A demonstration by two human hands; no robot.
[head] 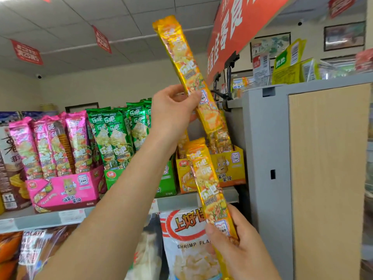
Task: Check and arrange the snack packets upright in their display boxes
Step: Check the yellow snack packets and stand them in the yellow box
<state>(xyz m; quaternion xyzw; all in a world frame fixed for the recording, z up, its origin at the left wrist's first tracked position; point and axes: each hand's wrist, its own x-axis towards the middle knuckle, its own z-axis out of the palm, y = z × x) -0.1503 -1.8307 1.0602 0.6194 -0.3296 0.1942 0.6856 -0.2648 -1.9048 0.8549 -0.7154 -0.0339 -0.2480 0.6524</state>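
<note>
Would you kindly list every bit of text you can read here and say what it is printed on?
"乐吧": upper long yellow foil packet in the left hand, lower yellow foil packet in the right hand, green foil packets.
"SHRIMP FLA", cut off: white plastic snack bag.
"上好": same bag.
Red hanging signs, shelf price tags: too blurred.

The grey metal shelf bore a pink cardboard box, a green cardboard box and seemingly two yellow cardboard boxes.

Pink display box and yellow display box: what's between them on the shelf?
The green display box, filled with upright green packets, as the head view shows.
</note>
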